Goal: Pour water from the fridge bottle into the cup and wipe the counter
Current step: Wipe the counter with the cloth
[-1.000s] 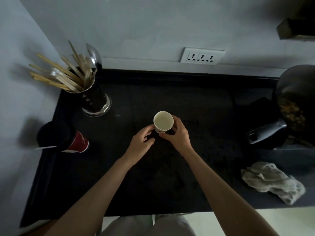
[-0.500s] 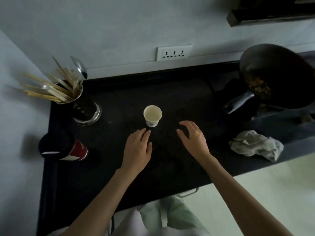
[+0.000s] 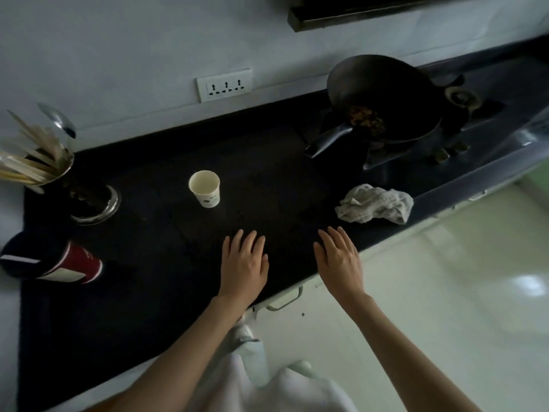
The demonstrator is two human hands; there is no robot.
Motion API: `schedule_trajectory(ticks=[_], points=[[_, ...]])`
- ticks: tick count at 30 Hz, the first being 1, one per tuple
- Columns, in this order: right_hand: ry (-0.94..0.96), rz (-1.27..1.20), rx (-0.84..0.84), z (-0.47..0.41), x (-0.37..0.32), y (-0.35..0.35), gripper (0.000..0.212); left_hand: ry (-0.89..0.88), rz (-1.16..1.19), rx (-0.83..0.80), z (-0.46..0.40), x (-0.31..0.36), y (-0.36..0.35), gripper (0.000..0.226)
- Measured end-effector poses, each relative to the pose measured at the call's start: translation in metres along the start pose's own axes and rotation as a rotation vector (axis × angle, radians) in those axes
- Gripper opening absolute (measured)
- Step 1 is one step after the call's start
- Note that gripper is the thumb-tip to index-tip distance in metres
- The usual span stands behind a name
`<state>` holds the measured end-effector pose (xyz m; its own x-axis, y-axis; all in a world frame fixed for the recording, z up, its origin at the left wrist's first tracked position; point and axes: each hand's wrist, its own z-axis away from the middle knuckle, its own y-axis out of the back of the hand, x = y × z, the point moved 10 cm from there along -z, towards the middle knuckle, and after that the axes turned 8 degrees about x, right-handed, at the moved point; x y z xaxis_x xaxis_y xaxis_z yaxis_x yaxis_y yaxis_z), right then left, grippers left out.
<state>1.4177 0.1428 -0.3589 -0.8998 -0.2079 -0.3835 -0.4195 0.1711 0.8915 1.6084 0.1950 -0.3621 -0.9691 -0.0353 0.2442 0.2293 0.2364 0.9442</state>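
Head view — one camera, tilted
Looks steeply down from above the counter (image 3: 154,278), close over it — single view only.

I see the cup (image 3: 204,188) standing on the counter (image 3: 154,263), with the utensil holder (image 3: 89,197) to its left and the cloth (image 3: 375,203) well to its right. Behind the cloth, a pan (image 3: 386,99) sits on the stove (image 3: 463,123). My two hands (image 3: 244,263) (image 3: 340,260) are nearer the front edge, apart from the cup.

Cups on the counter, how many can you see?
2. A white paper cup stands upright in the middle of the black counter. A red and dark cup sits by the counter's left edge. No others show.
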Motion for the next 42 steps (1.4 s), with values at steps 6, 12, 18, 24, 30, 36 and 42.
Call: schedule_trajectory(ticks=[6, 12, 18, 24, 30, 36, 42], points=[[-0.013, 0.024, 0.050, 0.000, 0.056, 0.051, 0.040, -0.041, 0.051, 0.031, -0.018, 0.077, 0.002, 0.040], [0.085, 0.029, 0.115, -0.022, 0.093, 0.080, 0.036, -0.105, 0.060, 0.047, -0.039, 0.126, 0.003, 0.042], [0.141, 0.032, 0.060, -0.061, 0.121, 0.068, 0.040, -0.159, 0.031, -0.002, -0.073, 0.149, -0.009, 0.044], [0.172, 0.055, -0.068, -0.094, 0.140, 0.041, 0.055, -0.169, 0.038, -0.038, -0.105, 0.156, -0.029, 0.043], [0.449, 0.171, -0.276, -0.127, 0.132, -0.001, 0.059, -0.131, 0.045, -0.070, -0.120, 0.145, -0.051, 0.044], [0.499, 0.208, -0.416, -0.155, 0.147, -0.028, 0.062, -0.096, 0.070, -0.076, -0.124, 0.138, -0.059, 0.044], [0.490, 0.184, -0.351, -0.160, 0.146, -0.026, 0.065, -0.064, 0.072, -0.075, -0.121, 0.127, -0.057, 0.045]])
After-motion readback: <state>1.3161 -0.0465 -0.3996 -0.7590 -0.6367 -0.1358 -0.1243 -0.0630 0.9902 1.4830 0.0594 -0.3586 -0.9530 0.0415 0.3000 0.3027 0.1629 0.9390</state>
